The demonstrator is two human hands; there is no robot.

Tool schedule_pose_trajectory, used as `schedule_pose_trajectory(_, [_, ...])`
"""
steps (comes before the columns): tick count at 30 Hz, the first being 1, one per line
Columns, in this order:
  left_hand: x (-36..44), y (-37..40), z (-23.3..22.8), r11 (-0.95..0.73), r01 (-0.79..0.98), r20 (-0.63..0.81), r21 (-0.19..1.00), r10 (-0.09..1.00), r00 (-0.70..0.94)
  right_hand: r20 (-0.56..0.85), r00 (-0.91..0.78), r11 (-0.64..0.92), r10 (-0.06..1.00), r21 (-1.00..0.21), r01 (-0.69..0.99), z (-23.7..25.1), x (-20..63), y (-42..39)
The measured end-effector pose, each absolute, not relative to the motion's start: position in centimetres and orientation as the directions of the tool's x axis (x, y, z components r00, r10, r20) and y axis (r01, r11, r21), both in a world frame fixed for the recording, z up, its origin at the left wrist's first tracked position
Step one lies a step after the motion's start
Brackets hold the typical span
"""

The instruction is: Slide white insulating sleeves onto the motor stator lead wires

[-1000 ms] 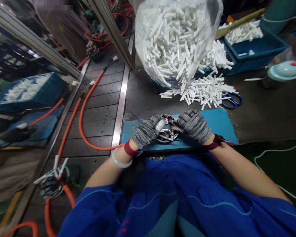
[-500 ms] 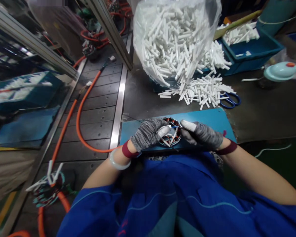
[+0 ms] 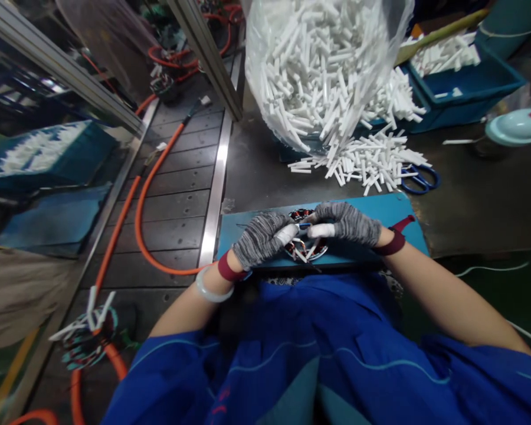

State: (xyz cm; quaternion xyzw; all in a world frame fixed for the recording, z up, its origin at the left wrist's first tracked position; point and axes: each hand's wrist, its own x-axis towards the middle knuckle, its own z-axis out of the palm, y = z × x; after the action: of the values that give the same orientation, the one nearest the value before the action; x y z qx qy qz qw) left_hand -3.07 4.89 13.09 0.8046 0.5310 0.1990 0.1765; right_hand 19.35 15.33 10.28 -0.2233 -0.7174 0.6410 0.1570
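Note:
In the head view, a ring-shaped motor stator [image 3: 317, 254] with copper windings and white sleeves lies on a blue board [image 3: 371, 251]. Both of my hands are over it in grey knit gloves with white fingertips. My left hand [image 3: 265, 238] comes from the left, its thumb and finger pinching a blue wire [image 3: 304, 225] above the ring. From the other side my right hand [image 3: 345, 224] pinches the same wire close by, fingertips nearly meeting those of the left. The hands hide part of the stator and the wire's ends.
Behind the board, a clear bag [image 3: 327, 77] bulges with white tubes, beside a loose tube pile [image 3: 371, 162] and blue scissors [image 3: 420, 179]. A teal bin [image 3: 473, 97] and a lidded cup [image 3: 515, 127] stand right. On the left runs a slatted conveyor [image 3: 181, 206] with orange hoses [image 3: 139, 230].
My right hand has moved left and turned, bringing its fingertips close to the left hand's. Less blue wire shows between them. My left hand stays nearly in place; the view has shifted slightly.

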Motion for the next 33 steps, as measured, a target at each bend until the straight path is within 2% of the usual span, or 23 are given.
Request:
schedule_pose_trajectory(3, [-3.5,4.9,12.5,-0.398,0.798,0.145,0.452,0.916,0.375,-0.006,-0.781,0.213,0.624,-0.961,0.178,10.3,18.1,14.8])
schedule_pose_trajectory(6, [-3.8,5.1,11.8,-0.395,0.763,0.163,0.512,0.917,0.365,0.083,-0.709,0.321,0.7,-0.924,0.209,9.9,17.8,14.3])
schedule_pose_trajectory(8, [-4.1,5.1,11.7,-0.372,0.696,0.16,0.615,0.922,0.352,0.067,-0.737,0.316,0.672,-0.927,0.204,9.8,18.1,14.3])
schedule_pose_trajectory(10, [-4.3,5.1,11.9,-0.31,0.62,0.12,0.721,0.937,0.329,-0.003,-0.785,0.213,0.619,-0.962,0.172,9.8,18.6,14.5])
schedule_pose_trajectory(12, [-4.4,5.2,12.4,-0.254,0.582,0.071,0.772,0.945,0.318,-0.039,-0.809,0.132,0.586,-0.981,0.142,10.0,19.0,14.6])
schedule_pose_trajectory(13, [-4.4,5.3,12.7,-0.248,0.586,0.048,0.771,0.941,0.334,-0.028,-0.807,0.151,0.589,-0.978,0.144,10.0,19.1,14.5])
schedule_pose_trajectory(16, [-4.2,5.9,13.6,-0.275,0.687,-0.037,0.673,0.915,0.402,0.103,-0.786,0.418,0.61,-0.884,0.209,10.3,19.1,14.2])
schedule_pose_trajectory(18, [-3.6,6.5,14.0,-0.309,0.786,-0.113,0.536,0.896,0.43,0.193,-0.783,0.569,0.592,-0.788,0.235,10.2,19.4,14.2])
schedule_pose_trajectory(20, [-2.6,7.1,14.0,-0.35,0.862,-0.161,0.366,0.889,0.429,0.252,-0.762,0.605,0.596,-0.765,0.22,9.9,20.2,14.6])
schedule_pose_trajectory(22, [-1.3,7.9,13.9,-0.383,0.889,-0.168,0.249,0.887,0.429,0.241,-0.718,0.532,0.653,-0.82,0.209,9.3,21.2,15.2])
schedule_pose_trajectory(25, [0.2,8.5,13.8,-0.433,0.864,-0.121,0.257,0.873,0.473,0.125,-0.645,0.347,0.754,-0.91,0.229,8.5,23.0,15.4])
schedule_pose_trajectory(28, [-1.0,7.9,14.1,-0.438,0.848,0.039,0.298,0.894,0.447,0.078,-0.59,0.284,0.804,-0.921,0.265,8.5,24.7,14.3])
schedule_pose_trajectory(30, [-3.2,6.7,14.1,-0.487,0.809,0.12,0.33,0.871,0.476,0.068,-0.642,0.305,0.764,-0.914,0.267,8.4,25.5,13.0])
schedule_pose_trajectory(33, [-6.4,4.9,12.8,-0.621,0.685,0.094,0.381,0.763,0.64,0.139,-0.767,0.462,0.626,-0.859,0.221,7.5,25.4,11.4])
